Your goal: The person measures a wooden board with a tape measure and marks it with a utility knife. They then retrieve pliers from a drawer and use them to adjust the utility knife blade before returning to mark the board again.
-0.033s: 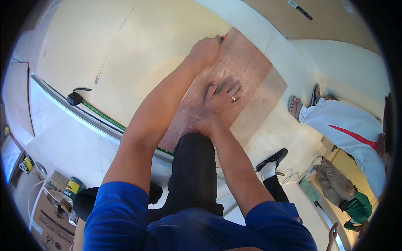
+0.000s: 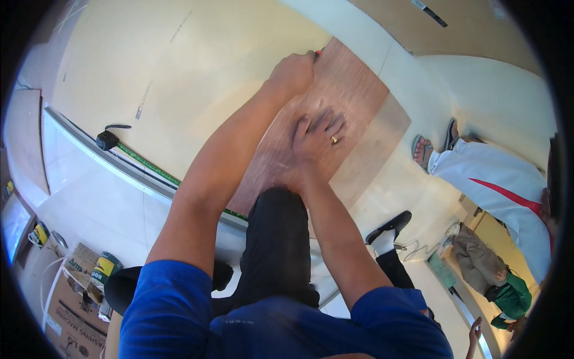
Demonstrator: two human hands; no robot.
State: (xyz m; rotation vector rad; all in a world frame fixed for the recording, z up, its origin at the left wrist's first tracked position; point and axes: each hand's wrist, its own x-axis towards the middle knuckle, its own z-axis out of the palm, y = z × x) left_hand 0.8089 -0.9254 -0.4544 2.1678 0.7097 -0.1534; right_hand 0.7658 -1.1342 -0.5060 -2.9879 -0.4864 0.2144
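Note:
My left hand (image 2: 291, 75) is closed around a small red-and-black tool (image 2: 317, 54) at the edge between a reddish wooden board (image 2: 353, 78) and a large cream sheet (image 2: 131, 66). My right hand (image 2: 314, 142) lies on the wooden board with fingers spread, a ring on one finger. My knee in black trousers (image 2: 272, 209) rests at the board's lower part. A black tape measure (image 2: 107, 140) lies along the cream sheet's lower edge, its green tape (image 2: 147, 164) pulled out beside a metal strip (image 2: 81, 137) and running partly out of sight behind my left arm.
Two co-workers' legs are at right: white trousers with sandals (image 2: 490, 185), a black shoe (image 2: 388, 230). A person in green (image 2: 508, 293) is at lower right. Cables (image 2: 412, 251) lie on the floor. Cans (image 2: 106, 269) and cardboard (image 2: 75, 311) are at lower left; a brown panel (image 2: 466, 24) is at top right.

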